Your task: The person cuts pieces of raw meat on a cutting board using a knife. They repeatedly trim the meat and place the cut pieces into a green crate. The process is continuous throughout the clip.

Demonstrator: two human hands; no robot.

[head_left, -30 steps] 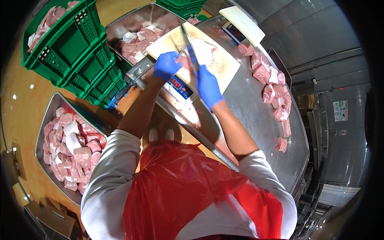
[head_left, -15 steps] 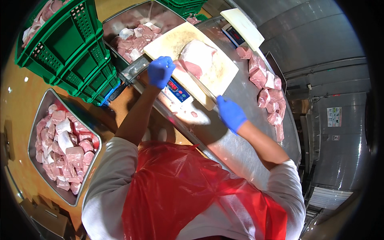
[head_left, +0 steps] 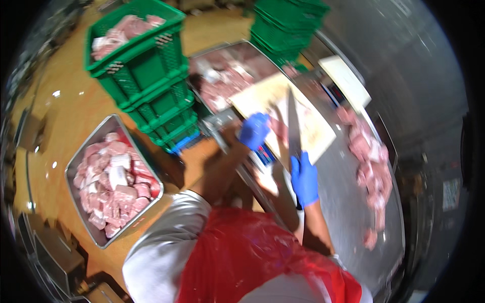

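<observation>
My right hand [head_left: 304, 182], in a blue glove, is closed round the handle of a long knife [head_left: 293, 118]. Its blade points away from me, above the white cutting board [head_left: 322, 137]. A large pale and pink piece of meat [head_left: 279, 130] lies on that board, partly behind the blade. At its left edge my blue-gloved left hand [head_left: 254, 131] is closed and seems to grip the meat, though blur softens the fingertips. A small scale with a blue panel [head_left: 264, 155] shows at the board's near edge, below my left hand.
Several meat chunks [head_left: 371, 166] line the right of the steel table [head_left: 338, 202]. A second scale [head_left: 333, 95] stands at the back beside a white board [head_left: 346, 83]. Metal tubs [head_left: 156, 194] of meat and stacked green crates [head_left: 151, 76] stand left; more crates [head_left: 285, 28] rise behind.
The view has swung, shifting the scene rightward and down. The knife blade has come up from lying low across the board's near side to pointing away. My left hand stays by the meat.
</observation>
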